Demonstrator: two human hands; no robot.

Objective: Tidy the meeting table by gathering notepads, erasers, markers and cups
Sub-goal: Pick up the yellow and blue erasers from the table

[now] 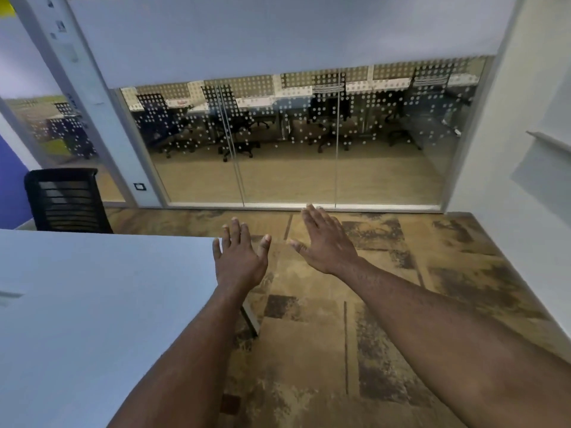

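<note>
1. A black slatted office chair (66, 200) stood far left, behind the pale, flat white worktop (92, 304), which filled the near left. No notepads, erasers, markers or cups showed on the visible part of it; where they lay could not be told.
2. The left hand (239, 257) hovered, fingers spread wide and holding nothing, over the worktop's far right corner.
3. The right hand (327, 242) was likewise wide and empty, out over the brown patterned carpet (386, 304).
4. Likely risk: with the gaze off the worktop, a blind reach could knock unseen cups over.
5. Right of the worktop's edge, open carpet ran to the dotted glass partition (293, 143) and white wall (509, 211).
</note>
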